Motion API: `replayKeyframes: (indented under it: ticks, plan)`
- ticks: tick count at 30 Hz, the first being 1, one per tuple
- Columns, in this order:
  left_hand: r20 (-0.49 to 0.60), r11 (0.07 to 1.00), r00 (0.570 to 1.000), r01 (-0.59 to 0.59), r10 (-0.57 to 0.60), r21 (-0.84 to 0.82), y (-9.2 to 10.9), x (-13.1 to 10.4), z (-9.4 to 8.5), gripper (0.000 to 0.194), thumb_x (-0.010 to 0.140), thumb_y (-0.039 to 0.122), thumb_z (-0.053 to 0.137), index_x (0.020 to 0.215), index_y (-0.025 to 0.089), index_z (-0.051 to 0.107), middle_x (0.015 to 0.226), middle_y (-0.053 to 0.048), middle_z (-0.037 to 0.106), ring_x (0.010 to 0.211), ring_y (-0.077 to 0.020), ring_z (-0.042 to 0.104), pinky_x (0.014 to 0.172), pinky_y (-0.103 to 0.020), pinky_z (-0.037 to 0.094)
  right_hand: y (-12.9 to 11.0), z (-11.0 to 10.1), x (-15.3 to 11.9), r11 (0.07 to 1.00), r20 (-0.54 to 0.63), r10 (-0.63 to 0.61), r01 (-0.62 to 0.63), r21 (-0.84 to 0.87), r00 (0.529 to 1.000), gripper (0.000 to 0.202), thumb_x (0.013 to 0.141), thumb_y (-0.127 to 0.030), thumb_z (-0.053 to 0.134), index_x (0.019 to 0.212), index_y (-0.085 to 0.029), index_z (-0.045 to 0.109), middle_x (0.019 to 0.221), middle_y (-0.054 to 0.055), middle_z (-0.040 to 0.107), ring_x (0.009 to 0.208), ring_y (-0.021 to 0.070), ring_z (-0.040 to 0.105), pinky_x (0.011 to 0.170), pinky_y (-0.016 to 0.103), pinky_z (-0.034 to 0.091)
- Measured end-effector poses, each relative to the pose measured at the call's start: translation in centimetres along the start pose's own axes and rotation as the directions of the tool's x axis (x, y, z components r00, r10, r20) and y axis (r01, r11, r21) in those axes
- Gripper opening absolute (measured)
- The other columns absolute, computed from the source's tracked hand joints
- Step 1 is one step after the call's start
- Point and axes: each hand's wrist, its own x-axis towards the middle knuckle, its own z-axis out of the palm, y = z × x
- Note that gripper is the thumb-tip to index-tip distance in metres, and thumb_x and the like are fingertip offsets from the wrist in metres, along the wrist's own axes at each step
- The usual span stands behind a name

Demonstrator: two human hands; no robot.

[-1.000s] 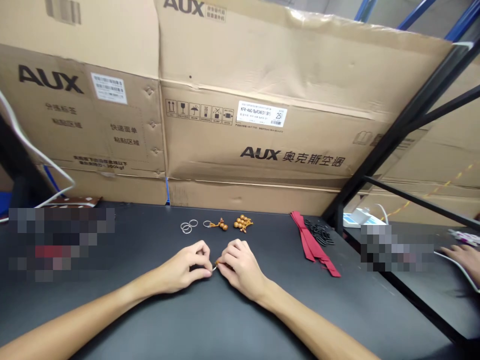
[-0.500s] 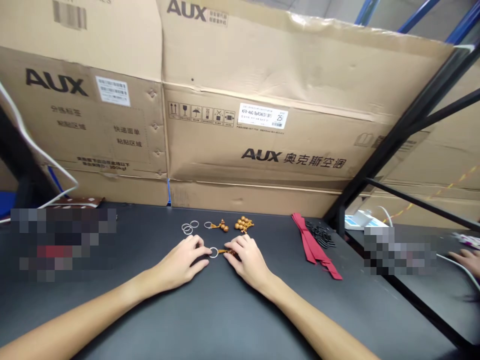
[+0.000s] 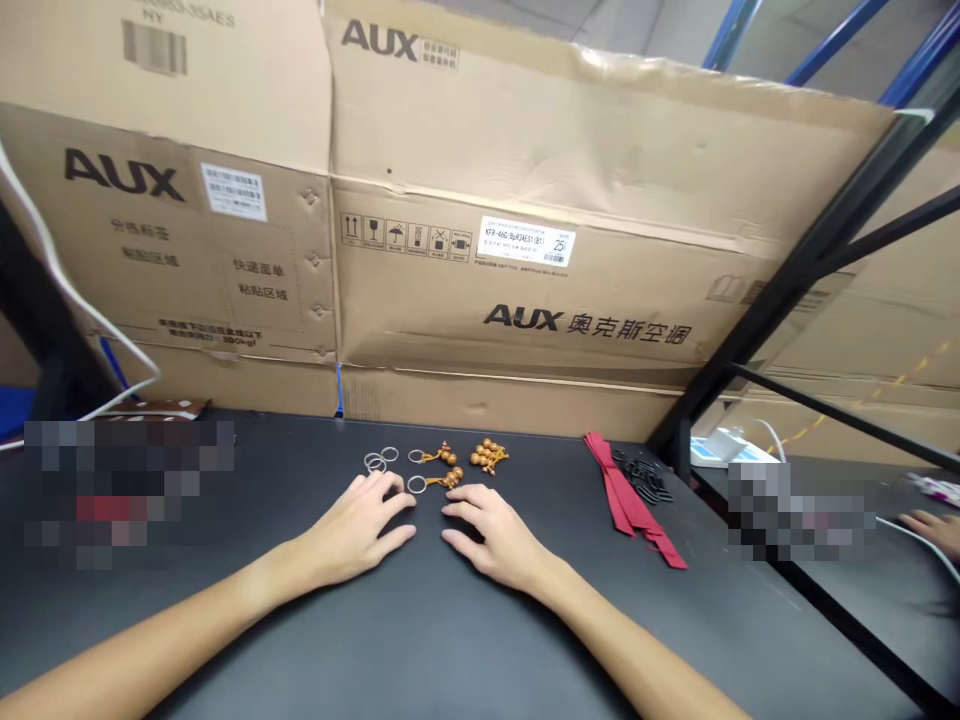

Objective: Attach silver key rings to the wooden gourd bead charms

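Note:
On the dark table [image 3: 337, 640] lies a beaded keychain with a metal ring [image 3: 417, 485], an orange cord and brown beads [image 3: 454, 479]. My left hand [image 3: 367, 525] rests just left of and below its ring, fingers apart and holding nothing. Close under the beads is my right hand [image 3: 491, 530], its fingers spread and nothing in them. Behind that keychain lies a second one with brown beads [image 3: 448, 455]. A cluster of loose beaded cords [image 3: 489, 455] sits to the right, and several bare key rings [image 3: 375, 462] lie to the left.
Red strips [image 3: 626, 500] and a pile of black pieces [image 3: 645, 478] lie to the right. Large cardboard boxes [image 3: 487, 130] wall off the back. Black rack posts [image 3: 750, 330] slant at the right, beyond which another person's hand [image 3: 934, 528] shows.
Both hands have let go of the keychain, which now lies slightly farther back, behind my fingers, below the other keychain. My fingers have drawn back from it and spread.

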Motion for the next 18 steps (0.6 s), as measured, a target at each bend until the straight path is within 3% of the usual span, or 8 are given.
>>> replayKeyframes:
  ticks: [4,8,18]
  plan:
    - [-0.001,1.0,1.0,-0.02,0.02,0.01,-0.1,-0.9,-0.1,0.04,0.096,0.044,0.049,0.131,0.026,0.055,0.129,-0.009,0.055,0.118,-0.0275,0.051,0.099,-0.042,0.043,-0.3,-0.8,-0.6,0.998,0.147,0.064,-0.064,-0.005,0.987,0.05,0.089,-0.043,0.061,0.133,-0.019,0.056,0.145,0.011,0.048,0.133,0.0261,0.044,0.112,0.043,0.036]
    - [0.033,0.999,0.999,-0.026,0.025,0.022,-0.4,-1.7,0.1,0.052,0.096,0.051,0.046,0.142,0.028,0.046,0.144,-0.007,0.049,0.13,-0.0292,0.045,0.108,-0.043,0.039,-0.3,-1.5,-0.8,0.995,0.271,0.097,-0.094,-0.024,0.958,0.065,0.091,-0.053,0.052,0.146,-0.02,0.04,0.155,0.008,0.031,0.144,0.0276,0.027,0.119,0.048,0.023]
    - [0.105,0.996,0.993,0.048,-0.057,0.078,-0.9,-1.4,0.7,0.061,0.096,0.058,0.041,0.148,0.025,0.038,0.153,-0.009,0.037,0.139,-0.0312,0.036,0.114,-0.048,0.032,-0.3,-1.6,-0.4,0.993,0.339,0.115,-0.114,-0.024,0.934,0.069,0.093,-0.06,0.044,0.15,-0.024,0.031,0.159,0.005,0.019,0.147,0.0262,0.015,0.121,0.048,0.014]
